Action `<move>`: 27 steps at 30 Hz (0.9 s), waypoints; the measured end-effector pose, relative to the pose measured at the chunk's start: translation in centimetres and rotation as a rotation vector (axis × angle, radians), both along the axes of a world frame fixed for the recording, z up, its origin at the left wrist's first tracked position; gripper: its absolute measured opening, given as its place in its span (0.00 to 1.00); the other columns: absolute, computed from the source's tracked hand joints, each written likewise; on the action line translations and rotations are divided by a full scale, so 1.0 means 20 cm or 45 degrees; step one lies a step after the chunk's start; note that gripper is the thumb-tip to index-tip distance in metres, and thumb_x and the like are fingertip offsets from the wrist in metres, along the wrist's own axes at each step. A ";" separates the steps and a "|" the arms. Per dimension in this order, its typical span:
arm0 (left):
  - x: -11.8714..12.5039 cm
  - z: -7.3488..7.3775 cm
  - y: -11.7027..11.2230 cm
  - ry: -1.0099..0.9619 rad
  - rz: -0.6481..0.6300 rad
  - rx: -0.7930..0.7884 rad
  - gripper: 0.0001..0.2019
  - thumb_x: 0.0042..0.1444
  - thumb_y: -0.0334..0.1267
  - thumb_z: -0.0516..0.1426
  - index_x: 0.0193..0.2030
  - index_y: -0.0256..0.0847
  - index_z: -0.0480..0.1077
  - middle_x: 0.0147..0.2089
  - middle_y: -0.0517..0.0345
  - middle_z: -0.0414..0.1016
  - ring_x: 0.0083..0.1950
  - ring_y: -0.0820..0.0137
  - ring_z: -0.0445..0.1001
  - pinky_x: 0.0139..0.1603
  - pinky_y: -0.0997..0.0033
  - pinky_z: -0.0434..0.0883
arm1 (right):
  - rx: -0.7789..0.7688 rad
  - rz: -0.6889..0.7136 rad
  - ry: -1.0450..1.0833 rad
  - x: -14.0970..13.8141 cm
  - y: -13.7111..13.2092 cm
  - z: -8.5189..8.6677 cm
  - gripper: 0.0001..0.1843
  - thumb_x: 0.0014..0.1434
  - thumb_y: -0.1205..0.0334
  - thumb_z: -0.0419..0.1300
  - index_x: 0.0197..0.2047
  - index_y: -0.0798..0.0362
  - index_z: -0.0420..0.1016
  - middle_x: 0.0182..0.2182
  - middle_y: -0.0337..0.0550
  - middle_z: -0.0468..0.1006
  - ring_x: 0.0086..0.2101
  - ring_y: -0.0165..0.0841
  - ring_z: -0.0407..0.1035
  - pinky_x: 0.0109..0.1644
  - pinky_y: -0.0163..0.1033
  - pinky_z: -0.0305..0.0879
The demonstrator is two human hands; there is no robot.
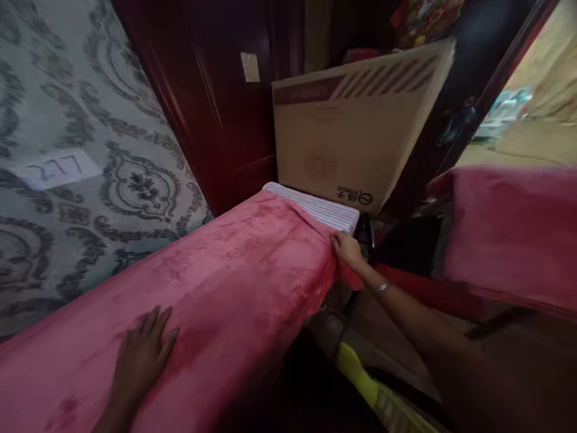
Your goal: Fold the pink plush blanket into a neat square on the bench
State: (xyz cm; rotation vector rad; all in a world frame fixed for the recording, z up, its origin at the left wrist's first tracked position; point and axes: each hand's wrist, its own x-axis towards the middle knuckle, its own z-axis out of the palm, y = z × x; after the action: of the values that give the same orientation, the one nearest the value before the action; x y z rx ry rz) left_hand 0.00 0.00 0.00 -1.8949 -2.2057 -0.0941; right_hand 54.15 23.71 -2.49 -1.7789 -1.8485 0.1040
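A pink fleece blanket (234,270) lies spread over a long narrow mattress. My left hand (142,355) rests flat on it near the bottom left, fingers spread. At the far corner my right hand (347,248) pinches the blanket's edge, fingers closed on the cloth, a thin bracelet on the wrist. A striped sheet (322,207) shows past the blanket's far end.
A large cardboard box (356,120) leans against a dark red wooden wardrobe (211,108) behind the bed's end. A patterned grey mattress (81,150) stands at the left. More pink cloth (509,234) lies at the right. A yellow-green object (365,385) sits on the floor below.
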 end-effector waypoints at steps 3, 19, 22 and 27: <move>-0.01 -0.01 -0.01 0.002 -0.027 0.039 0.36 0.65 0.52 0.40 0.70 0.30 0.65 0.73 0.37 0.62 0.73 0.43 0.60 0.69 0.41 0.60 | -0.088 -0.120 0.043 0.04 0.06 0.06 0.21 0.70 0.63 0.52 0.63 0.59 0.71 0.56 0.57 0.76 0.52 0.41 0.73 0.52 0.38 0.68; 0.00 -0.02 -0.02 -0.047 -0.045 0.103 0.35 0.65 0.52 0.42 0.69 0.30 0.67 0.72 0.35 0.64 0.73 0.43 0.61 0.69 0.38 0.61 | -0.379 -0.506 0.131 0.15 0.30 0.35 0.19 0.64 0.66 0.57 0.57 0.57 0.75 0.51 0.60 0.79 0.50 0.46 0.76 0.47 0.41 0.72; -0.01 -0.03 -0.02 -0.060 -0.040 0.098 0.36 0.65 0.53 0.41 0.68 0.29 0.67 0.72 0.34 0.63 0.73 0.42 0.61 0.69 0.38 0.61 | -0.321 -0.619 0.181 0.19 0.34 0.36 0.22 0.66 0.67 0.54 0.62 0.55 0.70 0.53 0.60 0.77 0.51 0.46 0.75 0.50 0.45 0.72; -0.04 -0.06 -0.02 -0.064 -0.021 0.102 0.34 0.64 0.53 0.43 0.69 0.34 0.67 0.72 0.39 0.64 0.73 0.46 0.61 0.70 0.40 0.60 | -0.284 -0.657 0.117 0.19 0.39 0.25 0.22 0.63 0.66 0.60 0.60 0.59 0.71 0.52 0.64 0.74 0.51 0.47 0.74 0.53 0.46 0.71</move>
State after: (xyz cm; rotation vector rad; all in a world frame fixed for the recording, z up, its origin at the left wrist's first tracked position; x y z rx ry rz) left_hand -0.76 -0.45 -1.19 -1.8885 -2.1840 -0.2319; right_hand 57.85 31.49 2.48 -2.3072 -1.3043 0.1957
